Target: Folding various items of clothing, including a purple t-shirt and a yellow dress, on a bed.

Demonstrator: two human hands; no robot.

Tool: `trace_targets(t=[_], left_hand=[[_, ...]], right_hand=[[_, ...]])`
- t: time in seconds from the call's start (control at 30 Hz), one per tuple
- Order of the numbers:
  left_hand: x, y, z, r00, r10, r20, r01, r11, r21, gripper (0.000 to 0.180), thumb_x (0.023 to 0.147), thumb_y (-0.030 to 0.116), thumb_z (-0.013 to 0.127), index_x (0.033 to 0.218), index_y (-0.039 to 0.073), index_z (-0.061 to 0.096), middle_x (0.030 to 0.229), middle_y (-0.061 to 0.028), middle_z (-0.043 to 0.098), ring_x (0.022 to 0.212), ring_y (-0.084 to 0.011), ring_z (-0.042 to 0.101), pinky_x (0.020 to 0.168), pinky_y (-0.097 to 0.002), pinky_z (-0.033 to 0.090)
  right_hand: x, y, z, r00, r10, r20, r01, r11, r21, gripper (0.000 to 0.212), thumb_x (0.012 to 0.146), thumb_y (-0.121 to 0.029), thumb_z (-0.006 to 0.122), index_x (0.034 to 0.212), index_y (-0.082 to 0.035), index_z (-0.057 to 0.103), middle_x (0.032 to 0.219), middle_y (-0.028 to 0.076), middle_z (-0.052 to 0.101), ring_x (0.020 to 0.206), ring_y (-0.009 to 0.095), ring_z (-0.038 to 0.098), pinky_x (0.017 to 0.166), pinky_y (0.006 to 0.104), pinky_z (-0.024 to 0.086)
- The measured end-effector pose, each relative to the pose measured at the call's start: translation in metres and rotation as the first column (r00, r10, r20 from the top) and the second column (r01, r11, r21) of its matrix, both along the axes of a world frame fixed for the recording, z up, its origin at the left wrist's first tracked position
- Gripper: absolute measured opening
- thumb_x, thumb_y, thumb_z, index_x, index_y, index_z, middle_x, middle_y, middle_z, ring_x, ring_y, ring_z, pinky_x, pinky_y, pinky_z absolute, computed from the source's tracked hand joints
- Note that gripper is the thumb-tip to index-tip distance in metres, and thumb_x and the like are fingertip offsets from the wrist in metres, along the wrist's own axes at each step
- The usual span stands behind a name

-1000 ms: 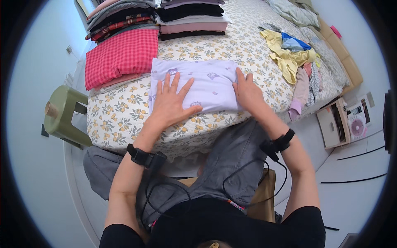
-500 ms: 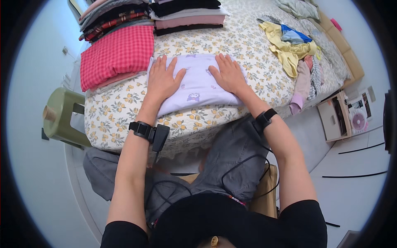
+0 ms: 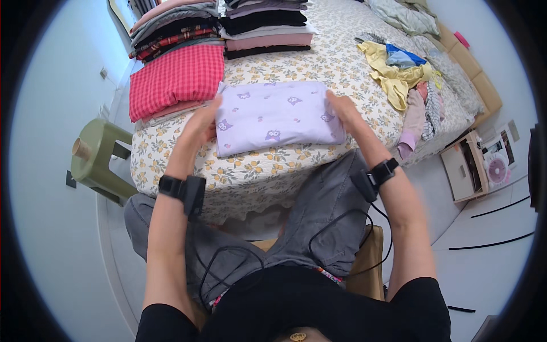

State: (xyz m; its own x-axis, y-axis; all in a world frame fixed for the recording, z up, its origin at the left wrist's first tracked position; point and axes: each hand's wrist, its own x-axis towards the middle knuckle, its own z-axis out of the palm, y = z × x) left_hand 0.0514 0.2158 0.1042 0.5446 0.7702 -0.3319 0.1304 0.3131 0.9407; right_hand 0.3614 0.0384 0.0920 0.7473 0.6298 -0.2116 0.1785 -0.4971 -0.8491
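A folded lavender garment (image 3: 273,117) with small purple cartoon figures lies as a neat rectangle near the front edge of the bed. My left hand (image 3: 200,124) is at its left side, slightly blurred, with the fingertips tucked along the edge. Opposite it, my right hand (image 3: 343,111) grips the right side, thumb on top and the other fingers mostly hidden. Whether the garment is raised off the bedspread (image 3: 245,174) cannot be made out. Just left of it sits a folded pink-red checked cloth (image 3: 176,80) on other folded pieces.
Two stacks of folded clothes (image 3: 176,31) (image 3: 268,25) stand at the back left. Loose clothes, a yellow garment (image 3: 393,85) among them, lie crumpled at the right. A green stool (image 3: 99,159) stands left of the bed. Black cables (image 3: 319,253) hang from the wrist straps over my lap.
My hands have moved from lying flat on top of the lavender garment to its left and right sides, where they hold its edges. The view has shifted slightly.
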Motion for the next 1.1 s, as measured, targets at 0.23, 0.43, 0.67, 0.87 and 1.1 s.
trace_targets(t=[0.23, 0.43, 0.67, 0.87, 1.1], left_hand=[[0.019, -0.015, 0.006, 0.967, -0.141, 0.21, 0.112, 0.983, 0.144, 0.035, 0.089, 0.02, 0.058, 0.116, -0.002, 0.054, 0.102, -0.0115, 0.063, 0.091, -0.0174, 0.061, 0.077, -0.0328, 0.05], [-0.027, 0.035, 0.087, 0.933, -0.214, 0.29, 0.172, 0.971, 0.164, 0.042, 0.085, 0.028, 0.067, 0.116, 0.003, 0.054, 0.106, -0.0089, 0.064, 0.09, -0.0181, 0.063, 0.08, -0.0335, 0.053], [-0.119, 0.151, 0.135, 0.99, -0.002, 0.141, -0.028, 0.978, 0.208, 0.048, 0.083, 0.026, 0.069, 0.121, 0.004, 0.05, 0.11, -0.0106, 0.062, 0.093, -0.0185, 0.063, 0.083, -0.0341, 0.054], [-0.155, 0.248, 0.069, 0.973, 0.093, -0.211, -0.05, 0.978, 0.2, 0.061, 0.083, 0.032, 0.068, 0.125, -0.005, 0.046, 0.115, -0.0146, 0.059, 0.09, -0.0197, 0.064, 0.073, -0.0351, 0.054], [-0.148, 0.232, 0.034, 0.638, 0.759, -0.127, 0.055, 0.119, 0.991, 0.056, 0.09, 0.033, 0.052, 0.13, -0.004, 0.042, 0.122, -0.0212, 0.055, 0.108, -0.038, 0.055, 0.088, -0.0512, 0.044]], right_hand=[[-0.01, 0.002, 0.007, 0.871, 0.113, 0.478, -0.201, 0.97, 0.137, 0.055, 0.078, -0.031, 0.062, 0.111, 0.012, 0.055, 0.096, 0.026, 0.063, 0.089, 0.032, 0.063, 0.077, 0.0373, 0.05], [-0.055, 0.044, 0.103, 0.932, 0.283, 0.228, -0.349, 0.872, 0.343, 0.033, 0.085, -0.024, 0.059, 0.099, 0.006, 0.06, 0.084, 0.008, 0.064, 0.073, 0.01, 0.058, 0.066, 0.0265, 0.048], [-0.128, 0.215, 0.108, 0.914, 0.359, 0.189, -0.397, 0.693, 0.602, 0.028, 0.083, -0.021, 0.062, 0.094, 0.005, 0.064, 0.079, 0.006, 0.064, 0.067, 0.011, 0.055, 0.062, 0.0291, 0.045], [-0.131, 0.307, 0.022, 0.906, 0.197, 0.375, -0.338, 0.87, 0.359, 0.059, 0.076, -0.042, 0.066, 0.099, 0.012, 0.06, 0.097, 0.029, 0.063, 0.094, 0.039, 0.063, 0.083, 0.0401, 0.048], [-0.158, 0.267, 0.048, 0.658, 0.134, 0.741, -0.429, 0.876, 0.222, 0.071, 0.089, -0.048, 0.047, 0.131, 0.009, 0.038, 0.129, 0.03, 0.045, 0.122, 0.038, 0.044, 0.101, 0.0421, 0.035]])
